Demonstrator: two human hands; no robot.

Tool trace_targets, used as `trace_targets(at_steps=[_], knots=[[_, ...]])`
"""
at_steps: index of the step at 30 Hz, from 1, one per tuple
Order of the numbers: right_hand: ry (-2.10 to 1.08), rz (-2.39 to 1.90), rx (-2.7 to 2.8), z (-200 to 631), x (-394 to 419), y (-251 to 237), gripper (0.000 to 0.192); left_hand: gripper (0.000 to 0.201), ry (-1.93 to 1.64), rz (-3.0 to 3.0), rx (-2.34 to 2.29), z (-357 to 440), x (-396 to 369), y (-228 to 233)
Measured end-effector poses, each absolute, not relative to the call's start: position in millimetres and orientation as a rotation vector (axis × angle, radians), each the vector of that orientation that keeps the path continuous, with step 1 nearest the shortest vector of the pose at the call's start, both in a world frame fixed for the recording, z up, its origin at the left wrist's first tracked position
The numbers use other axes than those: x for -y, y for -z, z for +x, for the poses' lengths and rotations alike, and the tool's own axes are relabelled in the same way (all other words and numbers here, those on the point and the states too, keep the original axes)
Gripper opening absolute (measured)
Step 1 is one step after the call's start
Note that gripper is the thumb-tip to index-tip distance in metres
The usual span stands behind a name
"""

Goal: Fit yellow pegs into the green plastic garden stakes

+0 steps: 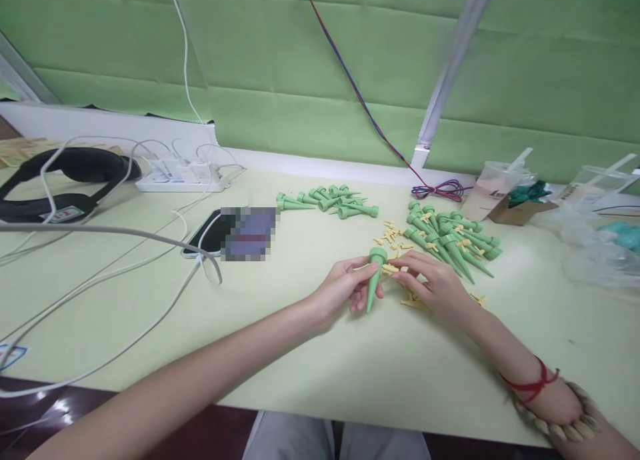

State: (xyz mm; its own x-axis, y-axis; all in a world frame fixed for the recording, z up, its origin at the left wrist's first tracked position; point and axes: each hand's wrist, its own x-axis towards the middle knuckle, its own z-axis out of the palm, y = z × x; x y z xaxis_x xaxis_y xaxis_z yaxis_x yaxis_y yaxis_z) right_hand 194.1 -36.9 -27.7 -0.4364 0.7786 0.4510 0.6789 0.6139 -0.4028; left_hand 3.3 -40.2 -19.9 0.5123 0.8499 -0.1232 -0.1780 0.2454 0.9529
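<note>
Between thumb and fingers, my left hand (353,283) holds a green plastic spike (375,283), its wide capped end up and its point down. My right hand (435,283) pinches a small yellow plastic piece (389,269) against the spike's side, just below the cap. Whether that piece sits in the spike, I cannot tell. Loose yellow pieces (391,233) lie on the table beyond my hands, and more lie under my right hand. To the right is a pile of green spikes (450,237), some with yellow pieces on them. A second group of green spikes (327,201) lies farther back.
On the left are a phone (207,237), white cables (115,273), a power strip (180,177) and black headphones (70,180). At the right stand plastic cups (493,190), a small brown box (517,210) and clear plastic bags (600,247). A red-blue wire coil (440,191) lies against the back wall.
</note>
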Motion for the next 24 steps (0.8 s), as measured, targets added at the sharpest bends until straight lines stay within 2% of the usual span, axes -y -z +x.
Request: trace_targets(at_steps=[11,19,22,24], knots=[[0.006,-0.919,2.235,196,35,24,0.018,0.046,-0.773,1.219,-0.672,5,44,22],[-0.15,-0.945,2.178,191,34,28,0.022,0.061,-0.809,1.329,-0.731,5,44,26],[-0.263,-1.001,2.101,188,37,27,0.03,0.068,-0.829,1.383,-0.768,5,45,23],[-0.459,-1.072,2.021,186,39,26,0.038,0.07,-0.865,1.436,-0.807,5,46,21]])
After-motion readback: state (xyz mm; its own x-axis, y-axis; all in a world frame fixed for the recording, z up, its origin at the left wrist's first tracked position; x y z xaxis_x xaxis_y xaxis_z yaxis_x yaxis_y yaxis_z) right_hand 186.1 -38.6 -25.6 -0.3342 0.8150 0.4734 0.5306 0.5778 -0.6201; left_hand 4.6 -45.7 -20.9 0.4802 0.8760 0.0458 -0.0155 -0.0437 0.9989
